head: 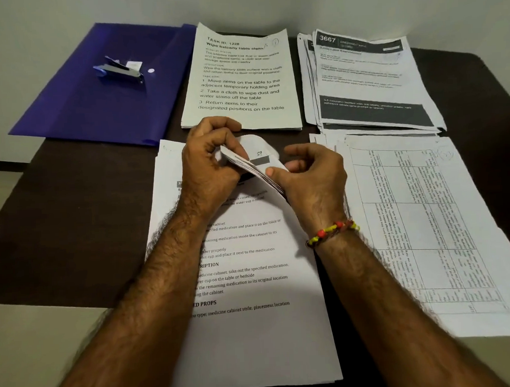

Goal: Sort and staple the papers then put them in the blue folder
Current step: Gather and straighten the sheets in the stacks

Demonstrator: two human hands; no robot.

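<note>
Both hands grasp the curled top corner of one paper stack on the dark bench (81, 183).

Far beyond the left hand (210, 166) lies the blue folder (78, 113) with a stapler (120, 71) on top. The left hand pinches the bent-up corner of the near stack (253, 325), which lies under both forearms; the right hand (311, 176) grips the same fanned corner with thumb on top. Just beyond the hands sits a printed stack (240, 85). Beyond the right hand lies a dark-banded stack (368, 80); just right of it, table-printed sheets (425, 229).
</note>
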